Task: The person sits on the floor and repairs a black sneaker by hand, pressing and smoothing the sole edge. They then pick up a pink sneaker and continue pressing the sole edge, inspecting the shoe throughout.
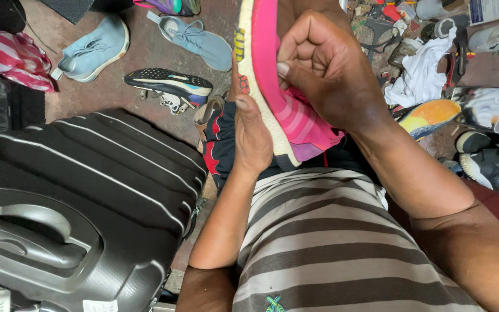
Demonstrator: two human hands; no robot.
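Note:
I hold a pink sneaker (270, 63) with a cream sole upright over my lap. My left hand (250, 136) grips it from the sole side, thumb along the sole edge. From the upper side, my right hand (330, 72) closes on the pink fabric, fingers curled with fingertips pressed to the upper near the sole seam. Whether a small tool sits between those fingers is hidden. Below the shoe is my brown-and-cream striped shirt (319, 242).
A black ribbed hard-shell suitcase (76, 196) fills the lower left. Two light blue sneakers (93, 49) and a black-soled shoe (168, 84) lie on the reddish floor. At right: white cloth (423, 75), several shoes, bottles and clutter.

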